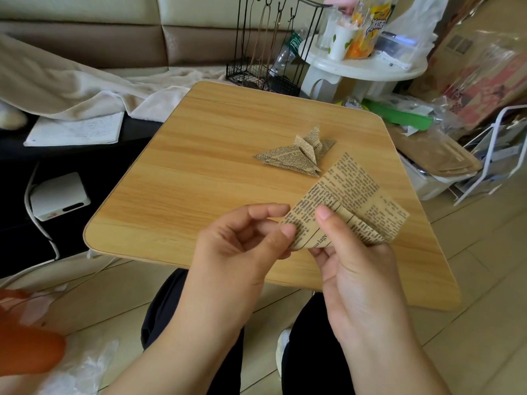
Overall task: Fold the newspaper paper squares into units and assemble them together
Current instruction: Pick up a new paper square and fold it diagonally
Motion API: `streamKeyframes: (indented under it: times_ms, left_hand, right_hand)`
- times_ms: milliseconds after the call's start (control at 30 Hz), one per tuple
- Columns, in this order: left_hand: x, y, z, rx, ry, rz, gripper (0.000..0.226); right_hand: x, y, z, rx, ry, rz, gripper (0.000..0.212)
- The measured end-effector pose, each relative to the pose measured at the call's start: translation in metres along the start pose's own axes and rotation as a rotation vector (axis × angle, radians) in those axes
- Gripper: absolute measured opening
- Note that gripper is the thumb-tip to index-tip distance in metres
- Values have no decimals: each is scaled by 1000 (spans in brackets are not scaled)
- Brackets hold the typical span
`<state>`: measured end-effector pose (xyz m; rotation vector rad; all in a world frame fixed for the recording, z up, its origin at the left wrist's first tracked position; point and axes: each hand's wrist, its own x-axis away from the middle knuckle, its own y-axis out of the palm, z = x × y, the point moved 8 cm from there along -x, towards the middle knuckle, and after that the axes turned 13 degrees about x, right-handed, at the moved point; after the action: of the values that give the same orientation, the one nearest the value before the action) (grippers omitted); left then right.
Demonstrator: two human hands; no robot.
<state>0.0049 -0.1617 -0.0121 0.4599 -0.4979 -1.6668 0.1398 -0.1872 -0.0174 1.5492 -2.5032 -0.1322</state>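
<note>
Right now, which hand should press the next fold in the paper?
Probably the right hand: its thumb already lies on top of the paper, by the folded flap. The left hand only pinches the corner.

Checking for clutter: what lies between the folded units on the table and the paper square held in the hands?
Nothing: in the head view, only bare wooden table separates the folded units from the paper square; they sit close together.

Wooden table [199, 172] centre; beige-brown sofa [114, 32] far left; white round stand [365, 69] far right; pale tiled floor [470, 280].
</note>
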Motion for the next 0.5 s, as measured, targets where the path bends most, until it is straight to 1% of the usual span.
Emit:
streamKeyframes:
  times_ms: [67,100,133,167,200,233,267,333,400,433,500]
  left_hand:
    - [-2,2,5,-40,34,-9,16]
    - [-3,2,7,-60,41,-10,15]
    - [-4,0,8,-82,45,-11,15]
    - [-4,-3,10,-110,45,-17,14]
    - [-5,-6,12,-147,44,-31,14]
    - [-6,-9,14,-192,41,-52,15]
    - [-7,-11,15,-236,37,-81,17]
    - [-7,-11,16,-307,28,-166,18]
    - [-6,-9,17,-369,27,-244,17]
    - [-5,-9,17,-388,27,-267,17]
    - [-4,-9,19,-403,32,-290,16]
  right_hand:
    - [1,1,-2,19,-26,-38,19]
    - [0,-4,-4,30,-32,-42,25]
    - [-2,-13,-7,74,-39,-20,39]
    - [-5,-25,-12,183,-61,25,60]
    - [-8,-36,-23,349,-119,64,79]
    - [-9,-42,-37,536,-195,66,90]
    - [-11,-41,-48,717,-267,23,94]
    - [-13,-30,-62,1011,-335,-145,88]
    - [-15,-17,-61,1186,-284,-354,76]
    - [-15,-13,-57,1221,-231,-432,68]
    - [-16,-7,-48,1190,-136,-510,56]
